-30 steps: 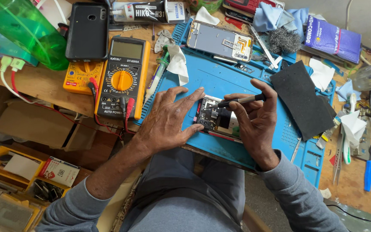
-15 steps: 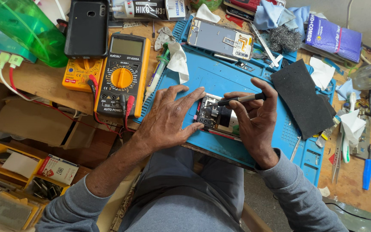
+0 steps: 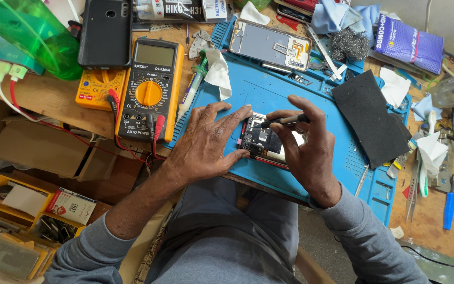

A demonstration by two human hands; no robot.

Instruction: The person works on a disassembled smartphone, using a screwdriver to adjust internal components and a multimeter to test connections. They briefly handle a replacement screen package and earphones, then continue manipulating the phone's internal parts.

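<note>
On the blue silicone work mat [image 3: 269, 105], the opened dark phone body [image 3: 258, 141] lies under the flat, loosely spread left hand [image 3: 206, 139], while the right hand [image 3: 303, 152] pinches a slim black-handled tool [image 3: 285, 121], its long axis pointing toward nine o'clock at the phone.

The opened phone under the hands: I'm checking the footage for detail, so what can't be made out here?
Head view only:
- The opened phone: its left and right parts are covered by the left hand and right hand.
- The dark tool: too small to tell its tip.
- The green bottle: cut off by the top edge.
</note>
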